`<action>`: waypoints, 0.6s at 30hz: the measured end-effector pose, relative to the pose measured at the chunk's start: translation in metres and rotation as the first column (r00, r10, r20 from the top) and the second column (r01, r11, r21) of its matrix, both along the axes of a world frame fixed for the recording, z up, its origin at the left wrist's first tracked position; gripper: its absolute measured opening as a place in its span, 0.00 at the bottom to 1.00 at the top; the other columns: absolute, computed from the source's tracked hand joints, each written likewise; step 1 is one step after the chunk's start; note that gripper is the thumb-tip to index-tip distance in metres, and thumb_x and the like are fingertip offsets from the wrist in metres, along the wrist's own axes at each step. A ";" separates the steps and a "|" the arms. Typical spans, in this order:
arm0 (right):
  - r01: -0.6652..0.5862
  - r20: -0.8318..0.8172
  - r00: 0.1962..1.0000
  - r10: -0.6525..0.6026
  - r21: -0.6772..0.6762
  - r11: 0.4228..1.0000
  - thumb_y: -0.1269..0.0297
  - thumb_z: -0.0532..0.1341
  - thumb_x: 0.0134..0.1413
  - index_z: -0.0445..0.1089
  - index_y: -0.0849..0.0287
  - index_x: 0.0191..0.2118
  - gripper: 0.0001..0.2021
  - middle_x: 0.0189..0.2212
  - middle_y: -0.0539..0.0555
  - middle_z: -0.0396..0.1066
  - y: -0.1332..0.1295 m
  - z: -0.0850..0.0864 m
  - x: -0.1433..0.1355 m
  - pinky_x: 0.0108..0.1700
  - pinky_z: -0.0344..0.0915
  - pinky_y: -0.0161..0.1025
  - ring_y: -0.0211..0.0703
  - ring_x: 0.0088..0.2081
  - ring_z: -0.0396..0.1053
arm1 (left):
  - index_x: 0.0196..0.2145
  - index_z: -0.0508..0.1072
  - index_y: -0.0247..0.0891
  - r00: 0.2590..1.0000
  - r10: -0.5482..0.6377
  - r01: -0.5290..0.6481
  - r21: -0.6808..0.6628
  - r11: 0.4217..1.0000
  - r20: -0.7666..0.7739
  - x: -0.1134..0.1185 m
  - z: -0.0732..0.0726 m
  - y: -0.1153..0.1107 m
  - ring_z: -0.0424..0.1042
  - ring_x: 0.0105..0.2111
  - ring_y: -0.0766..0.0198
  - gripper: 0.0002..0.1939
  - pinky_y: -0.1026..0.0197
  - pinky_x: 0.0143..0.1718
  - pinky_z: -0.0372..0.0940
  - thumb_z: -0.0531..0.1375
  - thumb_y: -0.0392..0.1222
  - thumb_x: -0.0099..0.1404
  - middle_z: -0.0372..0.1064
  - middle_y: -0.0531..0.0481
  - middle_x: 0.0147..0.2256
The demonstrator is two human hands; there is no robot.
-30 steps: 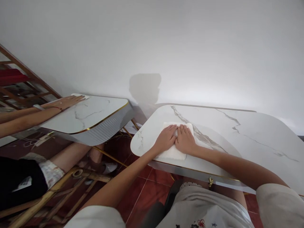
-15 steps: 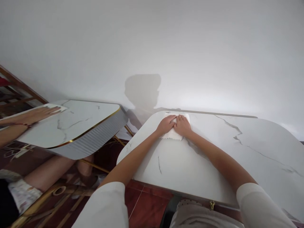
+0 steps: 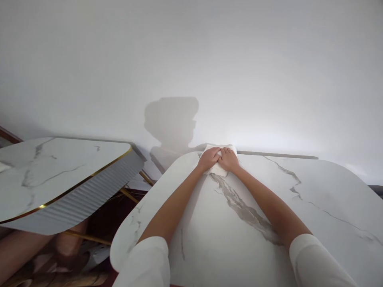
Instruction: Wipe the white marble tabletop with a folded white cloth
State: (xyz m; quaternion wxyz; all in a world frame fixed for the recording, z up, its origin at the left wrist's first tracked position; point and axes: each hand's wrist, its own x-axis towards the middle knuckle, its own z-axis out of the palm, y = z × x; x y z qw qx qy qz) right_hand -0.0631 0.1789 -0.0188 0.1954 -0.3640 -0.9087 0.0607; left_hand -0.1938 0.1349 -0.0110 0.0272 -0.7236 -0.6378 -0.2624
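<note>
Both my hands bear down on a folded white cloth at the far edge of a white, grey-veined marble-look tabletop. My left hand grips the cloth's left part. Close beside it, my right hand grips the right part, its fingers bent over the cloth. The thumbs meet near the middle. Cloth shows beyond my fingertips and reaches the tabletop's back edge; what lies under my palms is hidden. Both my arms stretch forward.
A second marble-look table with a gold trim and ribbed grey side stands at the left, a gap between the two. Another person's legs show beneath it. A pale wall rises directly behind both tables.
My hands and the cloth have slid toward the tabletop's far edge. My view has shifted, showing a broad grey vein and less of the left table. The other person's hand has left view.
</note>
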 end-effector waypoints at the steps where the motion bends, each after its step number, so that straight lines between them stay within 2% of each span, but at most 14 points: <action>1: 0.009 0.001 1.000 -0.009 0.003 1.000 0.65 0.45 0.60 0.54 0.74 0.61 0.25 0.61 0.65 0.54 0.000 0.000 0.004 0.61 0.45 0.45 0.50 0.62 0.49 | 0.50 0.68 0.36 1.000 -0.024 0.024 0.004 1.000 -0.005 0.003 0.000 0.002 0.66 0.49 0.59 0.21 0.56 0.54 0.60 0.46 0.36 0.61 0.68 0.46 0.49; 6: 0.054 0.008 0.999 -0.054 -0.001 0.999 0.64 0.44 0.61 0.52 0.75 0.62 0.26 0.62 0.65 0.51 -0.010 -0.001 0.017 0.62 0.43 0.45 0.51 0.63 0.47 | 0.49 0.67 0.34 0.995 -0.095 0.097 0.032 0.995 -0.037 0.014 -0.002 -0.001 0.65 0.51 0.59 0.20 0.55 0.55 0.59 0.46 0.35 0.61 0.67 0.44 0.50; 10: 0.082 0.017 0.996 -0.083 0.027 0.996 0.64 0.45 0.61 0.52 0.73 0.62 0.26 0.62 0.65 0.51 -0.029 0.001 0.026 0.62 0.45 0.46 0.50 0.63 0.47 | 0.51 0.66 0.34 0.993 -0.096 0.098 0.023 0.995 -0.075 0.020 -0.004 -0.014 0.62 0.54 0.58 0.21 0.54 0.58 0.56 0.45 0.36 0.62 0.66 0.44 0.52; 14: 0.096 0.023 0.995 -0.097 0.027 0.995 0.65 0.44 0.61 0.52 0.75 0.62 0.27 0.63 0.66 0.51 -0.056 0.002 0.035 0.62 0.45 0.46 0.52 0.63 0.47 | 0.54 0.64 0.33 0.992 -0.088 0.087 -0.014 0.996 -0.094 0.025 -0.006 -0.036 0.60 0.56 0.58 0.23 0.54 0.60 0.54 0.44 0.37 0.63 0.63 0.44 0.55; 18: 0.086 0.030 0.996 -0.087 0.032 0.996 0.64 0.44 0.62 0.52 0.76 0.62 0.27 0.63 0.67 0.51 -0.089 0.000 0.037 0.63 0.44 0.47 0.53 0.63 0.47 | 0.56 0.63 0.33 0.992 -0.076 0.073 -0.032 0.997 -0.104 0.026 -0.007 -0.070 0.58 0.58 0.59 0.24 0.53 0.61 0.53 0.44 0.39 0.64 0.61 0.44 0.57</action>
